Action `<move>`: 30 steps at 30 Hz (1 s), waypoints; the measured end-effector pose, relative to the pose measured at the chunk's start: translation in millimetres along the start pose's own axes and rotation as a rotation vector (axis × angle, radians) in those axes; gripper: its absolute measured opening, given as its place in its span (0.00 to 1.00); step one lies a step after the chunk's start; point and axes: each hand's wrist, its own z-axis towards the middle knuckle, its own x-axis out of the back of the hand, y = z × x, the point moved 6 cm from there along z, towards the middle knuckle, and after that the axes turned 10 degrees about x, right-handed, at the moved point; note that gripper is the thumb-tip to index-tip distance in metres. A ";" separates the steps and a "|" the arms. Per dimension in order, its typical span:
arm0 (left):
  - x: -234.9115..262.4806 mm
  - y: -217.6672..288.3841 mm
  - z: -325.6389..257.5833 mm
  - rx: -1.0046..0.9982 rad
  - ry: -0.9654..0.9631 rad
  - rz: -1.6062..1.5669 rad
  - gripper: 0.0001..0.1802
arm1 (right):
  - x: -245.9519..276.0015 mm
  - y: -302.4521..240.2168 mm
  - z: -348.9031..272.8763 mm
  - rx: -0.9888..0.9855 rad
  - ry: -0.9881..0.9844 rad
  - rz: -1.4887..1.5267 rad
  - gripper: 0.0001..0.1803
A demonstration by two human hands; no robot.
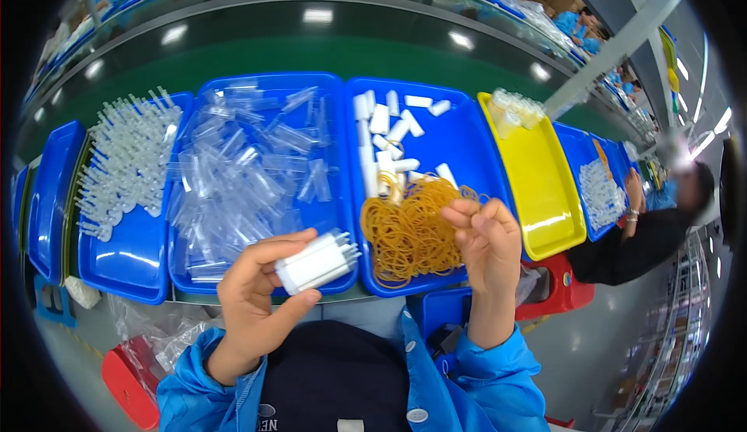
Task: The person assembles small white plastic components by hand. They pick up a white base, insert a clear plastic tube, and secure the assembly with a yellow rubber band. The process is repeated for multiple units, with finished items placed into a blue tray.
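My left hand (264, 296) is wrapped round a bundle of white tubes (317, 262) in clear plastic, with thin tips sticking out at its right end. My right hand (492, 245) is raised at the right edge of a heap of tan rubber bands (412, 233), thumb and fingers pinched together. Whether a rubber band is between those fingertips I cannot make out. The heap lies in a blue tray (486, 159) together with loose white cylinders (398, 131). Left of it, nearest my left hand, another blue tray (340, 191) holds clear plastic tubes (233, 175).
At the left a blue tray (128, 265) carries many white thin-stemmed parts (128, 159). On the right, a yellow tray (537, 191) has bundled pieces (515, 111) at its far end. A person in dark clothing (650, 237) works beyond it. A green conveyor belt (373, 50) runs behind the trays.
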 end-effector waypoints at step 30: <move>7.2 3.9 -12.2 -0.122 -0.186 -0.376 0.20 | -94.1 31.0 -92.9 -0.359 -0.501 0.587 0.36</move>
